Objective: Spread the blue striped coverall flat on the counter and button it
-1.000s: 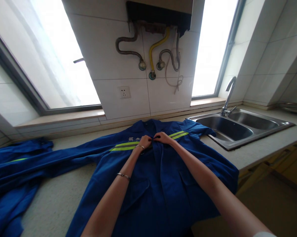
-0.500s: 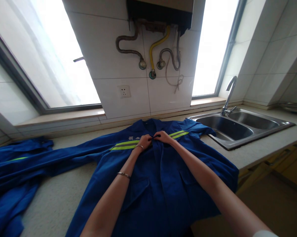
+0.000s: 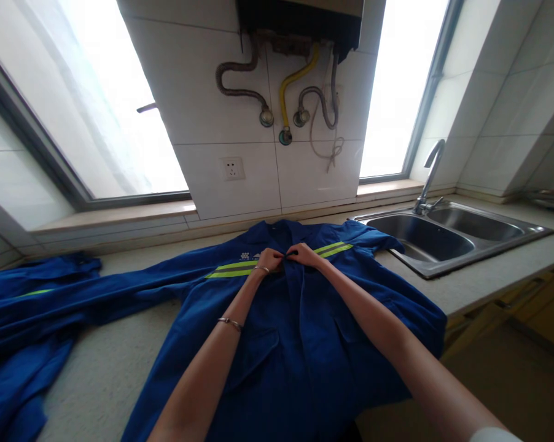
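A blue work jacket (image 3: 268, 319) with yellow-green and grey stripes across the chest lies spread on the counter, its collar toward the wall. My left hand (image 3: 271, 259) pinches the front edge of the jacket just below the collar. Close beside it, my right hand (image 3: 303, 255) grips the other side of the same front opening, fingers closed. The fingertips of both hands nearly meet at the placket. Whatever button or fastener lies between them is too small to make out. One sleeve stretches left along the counter; the lower hem hangs over the front edge.
A second blue garment (image 3: 19, 344) lies at the left on the pale counter (image 3: 106, 362). To the right is a double steel sink (image 3: 443, 270) with a faucet (image 3: 431, 175). A water heater (image 3: 300, 24) with hoses hangs above a wall socket (image 3: 232, 168).
Both hands stay at the jacket's front below the collar, with hardly any movement of the fingers. The view has shifted very slightly.
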